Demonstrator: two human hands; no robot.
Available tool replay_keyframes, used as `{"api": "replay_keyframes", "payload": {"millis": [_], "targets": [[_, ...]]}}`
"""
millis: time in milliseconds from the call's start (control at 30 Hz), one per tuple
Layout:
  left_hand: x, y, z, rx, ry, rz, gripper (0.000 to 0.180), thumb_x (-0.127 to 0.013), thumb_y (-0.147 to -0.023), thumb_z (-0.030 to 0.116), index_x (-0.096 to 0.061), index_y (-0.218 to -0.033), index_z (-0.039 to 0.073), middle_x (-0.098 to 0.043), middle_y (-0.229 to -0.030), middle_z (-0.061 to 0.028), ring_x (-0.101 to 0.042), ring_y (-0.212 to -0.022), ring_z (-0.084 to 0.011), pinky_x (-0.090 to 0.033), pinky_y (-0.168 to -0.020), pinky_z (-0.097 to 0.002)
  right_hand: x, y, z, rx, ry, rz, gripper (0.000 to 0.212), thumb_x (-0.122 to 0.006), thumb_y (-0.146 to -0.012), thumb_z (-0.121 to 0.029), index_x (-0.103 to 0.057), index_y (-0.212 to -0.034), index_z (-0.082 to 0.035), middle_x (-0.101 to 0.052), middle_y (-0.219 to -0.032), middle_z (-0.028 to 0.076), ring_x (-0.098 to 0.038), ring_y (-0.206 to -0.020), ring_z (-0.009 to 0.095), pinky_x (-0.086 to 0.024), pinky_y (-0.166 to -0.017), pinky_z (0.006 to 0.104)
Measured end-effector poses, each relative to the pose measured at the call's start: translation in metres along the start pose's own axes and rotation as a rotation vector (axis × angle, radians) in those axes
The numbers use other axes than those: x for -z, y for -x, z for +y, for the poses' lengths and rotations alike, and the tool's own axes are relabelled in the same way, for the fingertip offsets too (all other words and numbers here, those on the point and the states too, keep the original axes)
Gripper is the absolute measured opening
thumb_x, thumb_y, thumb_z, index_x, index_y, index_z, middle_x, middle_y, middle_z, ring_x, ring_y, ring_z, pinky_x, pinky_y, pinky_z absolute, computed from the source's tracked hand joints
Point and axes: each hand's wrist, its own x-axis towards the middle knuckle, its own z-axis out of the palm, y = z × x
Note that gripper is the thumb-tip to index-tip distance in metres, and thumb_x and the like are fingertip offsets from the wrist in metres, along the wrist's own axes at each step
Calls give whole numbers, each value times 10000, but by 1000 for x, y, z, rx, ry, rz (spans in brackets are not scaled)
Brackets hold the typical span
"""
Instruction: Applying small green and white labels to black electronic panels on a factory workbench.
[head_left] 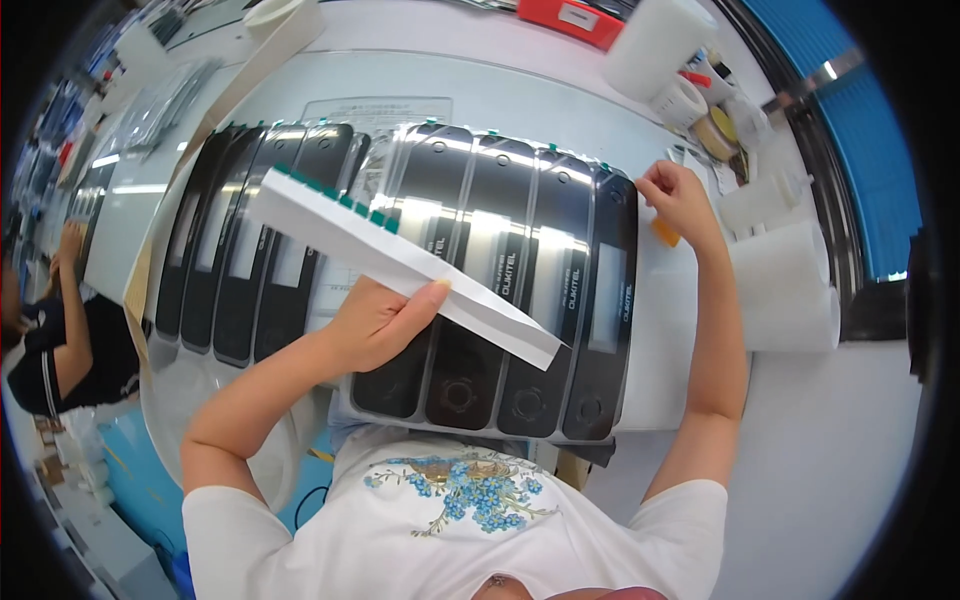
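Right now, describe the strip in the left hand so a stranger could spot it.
On the white table lies a row of glossy black panels. Above them the left hand holds a long white paper strip, slanting. Unlike the panels, it is matte white, with small green tabs along one end.

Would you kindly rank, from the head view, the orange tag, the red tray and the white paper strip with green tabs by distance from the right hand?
From the right hand:
1. Small orange tag, just below the hand, nearly touching.
2. Long white paper strip with green tabs, to the left, held by the left hand.
3. Flat red tray, at the table's far edge.
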Motion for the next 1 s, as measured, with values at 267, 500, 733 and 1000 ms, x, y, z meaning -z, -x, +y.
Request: {"api": "replay_keyframes", "payload": {"millis": [267, 500, 733, 1000], "targets": [[6, 5, -5, -254, -50, 46, 269, -476, -987, 149, -699, -1039, 9, -655, -921, -64, -566, -773, -140, -461, -769, -274, -5, 19, -26, -476, -679, -92, 263, -551, -988, -339, -588, -832, -130, -454, -636, -66, -438, -513, 34, -324, -424, 206], [40, 31, -13, -114, 344, 298, 348, -444, -1020, 218, -671, -1174, 4, -677, -1200, -74, -524, -1195, -119, -269, -1147, -333, 5, 58, -37, 117, -717, -94, 284, -581, -975, -175, -539, -1223, -43, -632, -868, 11, -513, -586, 59, -388, -508, 213], [51, 56, -9, 52, 554, 262, 374, -461, -1040, 324, -644, -1162, 22, -667, -1079, -43, -616, -1023, -119, -511, -920, -314, 14, 44, -90, 329, -816, 72, 404, -597, -978, -262, -521, -1249, 29, -635, -784, 18, -441, -487, 14, -384, -455, 167], [197, 102, -55, 343, 426, 691, 319, -520, -995, 320, -670, -1029, 39, -701, -922, -54, -657, -742, -133, -457, -597, -216, -93, -7, -235, 82, -882, -409, 279, -601, -973, -210, -554, -1167, -15, -666, -989, 65, -668, -792, 130, -563, -631, 274]]}}
